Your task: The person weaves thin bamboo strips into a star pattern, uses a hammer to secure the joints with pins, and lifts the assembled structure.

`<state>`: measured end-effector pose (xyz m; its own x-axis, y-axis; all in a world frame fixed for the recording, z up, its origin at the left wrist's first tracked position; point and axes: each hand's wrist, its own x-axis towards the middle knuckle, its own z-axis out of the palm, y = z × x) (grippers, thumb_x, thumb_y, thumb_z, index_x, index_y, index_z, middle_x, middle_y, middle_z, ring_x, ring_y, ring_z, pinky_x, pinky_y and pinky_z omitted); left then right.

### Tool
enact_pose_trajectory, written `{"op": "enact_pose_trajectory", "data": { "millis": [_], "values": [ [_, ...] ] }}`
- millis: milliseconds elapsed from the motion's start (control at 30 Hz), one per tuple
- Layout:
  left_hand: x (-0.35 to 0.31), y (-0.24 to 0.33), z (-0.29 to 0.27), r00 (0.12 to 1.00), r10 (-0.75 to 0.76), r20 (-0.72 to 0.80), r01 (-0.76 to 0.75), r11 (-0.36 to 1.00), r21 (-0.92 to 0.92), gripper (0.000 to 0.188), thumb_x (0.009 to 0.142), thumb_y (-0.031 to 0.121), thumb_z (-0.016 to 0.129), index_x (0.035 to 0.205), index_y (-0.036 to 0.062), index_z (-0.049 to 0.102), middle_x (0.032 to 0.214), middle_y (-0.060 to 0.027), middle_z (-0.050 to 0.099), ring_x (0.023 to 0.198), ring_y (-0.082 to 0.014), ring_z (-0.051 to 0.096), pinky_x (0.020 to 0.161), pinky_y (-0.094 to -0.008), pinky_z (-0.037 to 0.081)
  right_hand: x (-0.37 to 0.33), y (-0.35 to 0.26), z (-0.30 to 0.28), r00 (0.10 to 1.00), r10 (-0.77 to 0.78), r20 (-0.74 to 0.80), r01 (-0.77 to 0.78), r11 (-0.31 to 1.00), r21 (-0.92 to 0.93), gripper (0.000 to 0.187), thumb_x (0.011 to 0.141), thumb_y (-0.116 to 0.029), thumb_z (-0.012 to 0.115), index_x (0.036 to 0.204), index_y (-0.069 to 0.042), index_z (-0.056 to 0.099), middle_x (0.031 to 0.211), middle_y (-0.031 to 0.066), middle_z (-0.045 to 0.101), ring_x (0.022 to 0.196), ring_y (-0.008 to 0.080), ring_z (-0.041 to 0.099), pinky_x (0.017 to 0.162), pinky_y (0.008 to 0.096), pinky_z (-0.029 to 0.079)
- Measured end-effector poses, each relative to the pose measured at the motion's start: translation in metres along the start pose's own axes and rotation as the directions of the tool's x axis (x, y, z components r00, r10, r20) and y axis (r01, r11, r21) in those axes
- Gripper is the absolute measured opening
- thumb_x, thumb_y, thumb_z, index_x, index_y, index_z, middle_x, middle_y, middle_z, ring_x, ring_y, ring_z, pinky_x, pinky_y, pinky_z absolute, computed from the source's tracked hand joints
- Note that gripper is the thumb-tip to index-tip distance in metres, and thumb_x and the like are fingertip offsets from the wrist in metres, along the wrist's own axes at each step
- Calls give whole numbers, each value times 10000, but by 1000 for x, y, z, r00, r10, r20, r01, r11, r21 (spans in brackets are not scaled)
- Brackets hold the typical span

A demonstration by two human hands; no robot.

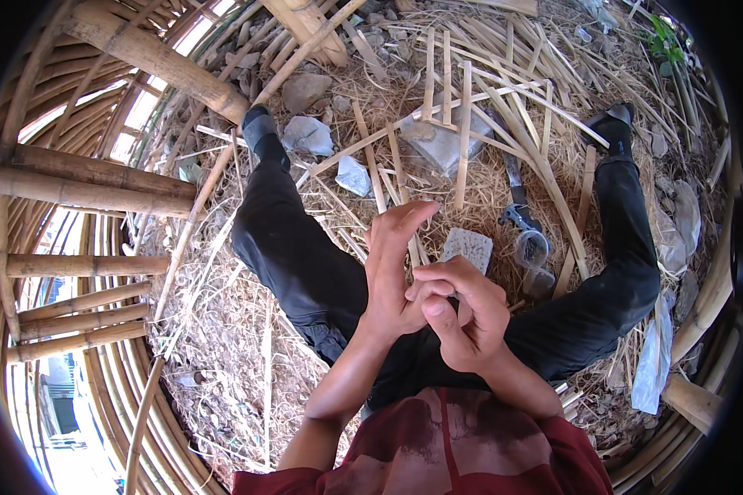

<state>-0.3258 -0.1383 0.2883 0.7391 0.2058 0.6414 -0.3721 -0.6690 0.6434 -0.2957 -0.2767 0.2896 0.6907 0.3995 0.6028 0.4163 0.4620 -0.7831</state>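
Note:
My left hand (395, 268) is raised in front of my lap, its fingers stretched upward and together. My right hand (470, 313) meets it at the thumb, with its fingers curled in and pressed against the left thumb. Whether something small sits in that pinch is hidden. Just beyond the right hand lies a pale, speckled grey block (468, 247). Beside the block on the ground is a long dark metal tool (518, 198), its exact kind unclear. A clear plastic cup (532, 247) lies against its near end.
Split bamboo strips (464, 132) lie across straw-covered ground, some over a flat grey stone (442, 148). Smaller rocks (353, 176) sit near my left foot. My legs spread to both sides. Bamboo poles (91, 181) frame the left; a plastic bag (654, 355) lies at right.

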Motion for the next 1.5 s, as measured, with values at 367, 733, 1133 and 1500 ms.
{"op": "enact_pose_trajectory", "data": {
  "millis": [367, 733, 1133, 1500],
  "values": [
    [-1, -12, 1, 999, -47, -16, 47, 999, -9, 613, 856, 472, 698, 1256, 9, 663, 1234, -194, 649, 1082, -360, 628, 963, -437, 454, 5, 11, 5, 991, 136, 1, -135, 984, 120, 246, 1023, -126, 626, 1187, 53, 660, 876, 123, 669, 823, 191, 707, 712, 303, 541],
    [57, 41, -200, 436, -175, 883, 270, 961, 57, 728, 866, 387, 794, 1452, 33, 547, 1445, -166, 580, 1295, -362, 566, 1118, -486, 401, 25, 18, -68, 883, 420, 210, -388, 905, -175, 277, 1024, -198, 652, 1244, -30, 672, 939, 104, 718, 818, 182, 694, 657, 315, 519],
    [-8, -93, -325, 841, -529, -111, 354, 384, 853, 646, 964, 502, 624, 1388, 17, 566, 1445, -155, 540, 1303, -297, 528, 1120, -461, 425, -2, 56, -205, 731, 641, -236, -567, 378, -732, 322, 971, -230, 693, 1194, 1, 661, 1000, 193, 717, 911, 388, 695, 805, 425, 541],
    [123, -104, -168, 754, -518, 404, 183, 756, 628, 728, 881, 612, 726, 1332, 47, 644, 1339, -150, 647, 1249, -317, 607, 1096, -459, 434, 6, 172, -282, 783, 539, -311, -382, 21, -924, 583, 883, -269, 747, 1360, -20, 523, 1248, 263, 562, 1155, 480, 548, 1002, 538, 459]
  ]
}}
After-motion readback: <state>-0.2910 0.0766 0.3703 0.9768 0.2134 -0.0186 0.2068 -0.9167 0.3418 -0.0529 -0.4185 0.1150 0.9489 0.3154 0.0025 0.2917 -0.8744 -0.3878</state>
